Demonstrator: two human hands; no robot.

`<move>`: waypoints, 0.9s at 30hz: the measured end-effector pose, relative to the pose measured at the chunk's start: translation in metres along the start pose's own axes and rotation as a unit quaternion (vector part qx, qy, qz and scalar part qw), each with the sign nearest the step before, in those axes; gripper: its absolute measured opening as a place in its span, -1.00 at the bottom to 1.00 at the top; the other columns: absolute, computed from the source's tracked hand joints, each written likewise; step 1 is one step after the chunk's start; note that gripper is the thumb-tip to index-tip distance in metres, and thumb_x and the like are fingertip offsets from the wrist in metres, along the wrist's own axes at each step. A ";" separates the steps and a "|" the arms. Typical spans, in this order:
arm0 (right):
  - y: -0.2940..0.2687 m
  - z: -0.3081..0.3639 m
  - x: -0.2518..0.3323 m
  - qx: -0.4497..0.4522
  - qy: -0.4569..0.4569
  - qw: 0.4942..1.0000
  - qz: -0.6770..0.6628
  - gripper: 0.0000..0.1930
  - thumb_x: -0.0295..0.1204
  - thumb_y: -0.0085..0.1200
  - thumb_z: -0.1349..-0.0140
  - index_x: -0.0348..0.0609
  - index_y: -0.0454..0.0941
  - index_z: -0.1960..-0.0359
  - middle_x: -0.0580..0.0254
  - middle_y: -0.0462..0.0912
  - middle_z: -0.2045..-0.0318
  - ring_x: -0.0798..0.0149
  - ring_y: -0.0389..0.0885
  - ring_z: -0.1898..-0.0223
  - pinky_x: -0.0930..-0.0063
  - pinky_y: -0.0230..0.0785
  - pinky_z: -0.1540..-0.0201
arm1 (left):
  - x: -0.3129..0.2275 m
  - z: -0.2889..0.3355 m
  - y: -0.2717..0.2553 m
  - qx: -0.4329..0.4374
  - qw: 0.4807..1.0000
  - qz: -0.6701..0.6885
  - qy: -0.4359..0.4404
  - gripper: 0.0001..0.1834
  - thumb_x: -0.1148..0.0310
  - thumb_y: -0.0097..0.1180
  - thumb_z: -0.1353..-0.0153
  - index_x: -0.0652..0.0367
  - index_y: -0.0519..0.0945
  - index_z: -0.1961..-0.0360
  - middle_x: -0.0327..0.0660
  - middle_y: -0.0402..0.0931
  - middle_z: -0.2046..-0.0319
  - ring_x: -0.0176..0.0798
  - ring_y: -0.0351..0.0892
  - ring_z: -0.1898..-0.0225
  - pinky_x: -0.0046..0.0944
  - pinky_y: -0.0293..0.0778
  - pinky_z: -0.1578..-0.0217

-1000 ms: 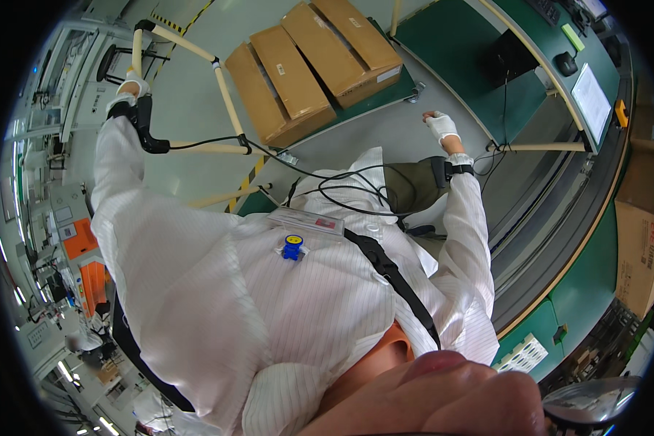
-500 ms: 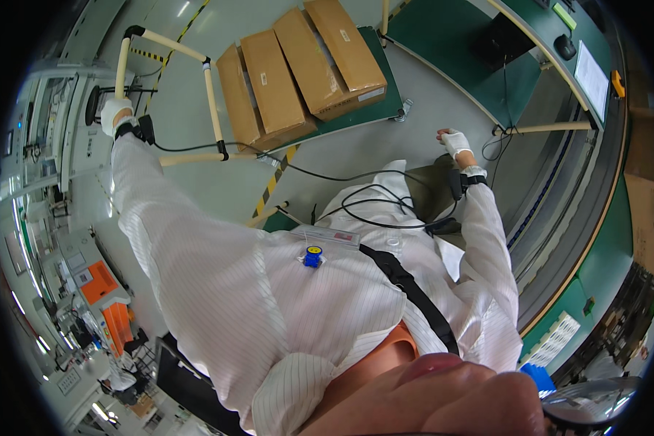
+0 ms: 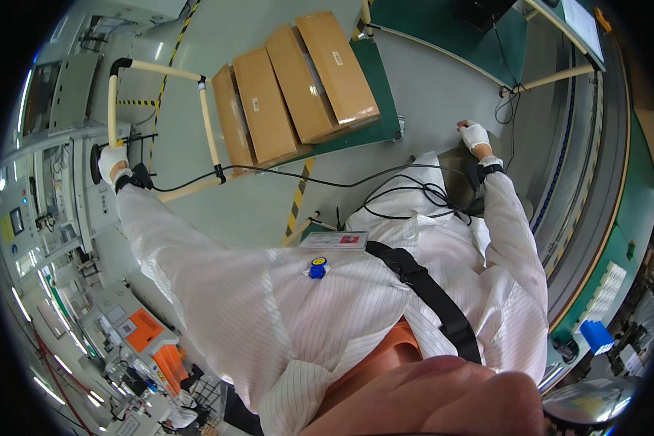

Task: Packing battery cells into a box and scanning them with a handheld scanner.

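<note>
Upper left, a cream tubular frame (image 3: pixel 208 120) is gripped by the left hand (image 3: pixel 112 161); the right hand (image 3: pixel 476 136) is half-curled, seemingly empty. Brown cardboard cartons (image 3: pixel 298 87), upper centre, are already loaded; what remains is unclear.

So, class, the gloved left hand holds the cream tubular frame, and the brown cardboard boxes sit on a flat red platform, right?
No: the head view shows the platform is green. The left hand holds the frame; the boxes sit as stated.
</note>
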State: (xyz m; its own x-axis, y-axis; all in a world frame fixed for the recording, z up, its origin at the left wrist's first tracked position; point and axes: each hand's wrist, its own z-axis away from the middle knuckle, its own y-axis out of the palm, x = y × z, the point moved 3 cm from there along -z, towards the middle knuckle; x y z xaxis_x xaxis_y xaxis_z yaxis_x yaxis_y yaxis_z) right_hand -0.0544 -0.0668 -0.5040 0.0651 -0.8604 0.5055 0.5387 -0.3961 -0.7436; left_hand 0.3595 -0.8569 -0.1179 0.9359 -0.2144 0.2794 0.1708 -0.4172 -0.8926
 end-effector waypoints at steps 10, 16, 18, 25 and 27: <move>-0.001 0.044 0.027 -0.011 -0.050 0.986 0.158 -0.70 -0.20 -0.13 -0.18 0.10 0.59 0.15 0.11 0.63 0.18 0.03 0.57 0.11 0.23 0.41 0.06 | -0.010 0.009 -0.004 0.048 0.999 -0.004 -0.019 -0.50 0.00 -0.08 -0.10 0.15 0.61 0.14 0.07 0.58 0.18 0.13 0.56 0.10 -0.03 0.47 0.10; -0.004 0.063 0.042 -0.009 -0.053 0.978 0.202 -0.68 -0.16 -0.15 -0.19 0.09 0.60 0.16 0.12 0.63 0.19 0.03 0.59 0.13 0.22 0.42 0.08 | -0.035 0.035 -0.026 0.054 0.998 0.028 -0.011 -0.49 -0.02 -0.10 -0.11 0.15 0.61 0.14 0.07 0.57 0.17 0.15 0.54 0.07 -0.01 0.46 0.10; -0.005 0.068 0.045 0.013 -0.046 0.974 0.220 -0.67 -0.15 -0.15 -0.18 0.08 0.61 0.17 0.12 0.63 0.17 0.04 0.59 0.12 0.22 0.42 0.08 | -0.041 0.034 -0.028 0.046 0.999 0.027 -0.006 -0.50 -0.01 -0.10 -0.11 0.14 0.61 0.14 0.08 0.56 0.16 0.15 0.54 0.06 -0.01 0.45 0.09; 0.008 0.080 0.061 0.107 -0.079 0.971 0.200 -0.72 -0.21 -0.05 -0.11 0.08 0.62 0.19 0.12 0.63 0.16 0.04 0.59 0.10 0.21 0.43 0.06 | -0.061 0.034 -0.041 0.067 0.997 0.033 -0.006 -0.49 0.04 -0.12 -0.11 0.20 0.60 0.12 0.08 0.56 0.15 0.15 0.53 0.05 -0.03 0.44 0.07; 0.019 0.077 0.064 0.120 -0.094 0.971 0.186 -0.71 -0.22 -0.04 -0.10 0.08 0.62 0.19 0.11 0.63 0.16 0.03 0.59 0.10 0.20 0.43 0.06 | -0.074 0.037 -0.046 0.072 0.997 0.032 -0.013 -0.49 0.03 -0.12 -0.11 0.20 0.59 0.11 0.09 0.55 0.13 0.15 0.52 0.03 -0.04 0.43 0.06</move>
State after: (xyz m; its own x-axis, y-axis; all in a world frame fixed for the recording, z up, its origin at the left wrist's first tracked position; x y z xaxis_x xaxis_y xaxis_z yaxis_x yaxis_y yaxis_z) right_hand 0.0245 -0.1042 -0.4519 0.4331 -0.8468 0.3088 0.6269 0.0368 -0.7783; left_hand 0.2934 -0.7895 -0.1107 0.9539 -0.2121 0.2121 0.1510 -0.2716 -0.9505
